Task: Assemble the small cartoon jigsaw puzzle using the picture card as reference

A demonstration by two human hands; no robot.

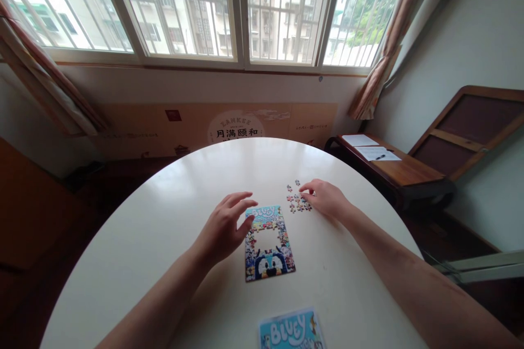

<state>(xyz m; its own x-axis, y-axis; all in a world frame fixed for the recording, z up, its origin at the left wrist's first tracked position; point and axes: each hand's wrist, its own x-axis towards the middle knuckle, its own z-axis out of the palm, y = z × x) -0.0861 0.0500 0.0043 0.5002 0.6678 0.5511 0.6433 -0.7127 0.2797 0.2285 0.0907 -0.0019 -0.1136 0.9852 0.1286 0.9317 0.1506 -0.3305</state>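
A partly assembled Bluey jigsaw puzzle (267,266) lies flat on the white round table, with a gap through its middle where the tabletop shows. Over its upper left edge hovers my left hand (229,223), fingers apart and nothing in them. Several loose puzzle pieces (292,208) are spread to the right of the puzzle's top. My right hand (323,197) is at the right side of these pieces, its thumb and index finger bent toward them. Whether a piece is between those fingertips is too small to make out.
A blue Bluey picture sheet (290,331) lies at the near edge of the view on the white table (135,251). Right of the table stands a wooden bench (413,172) with papers (379,154) and pens. Barred windows and a cardboard panel (188,120) are behind the table.
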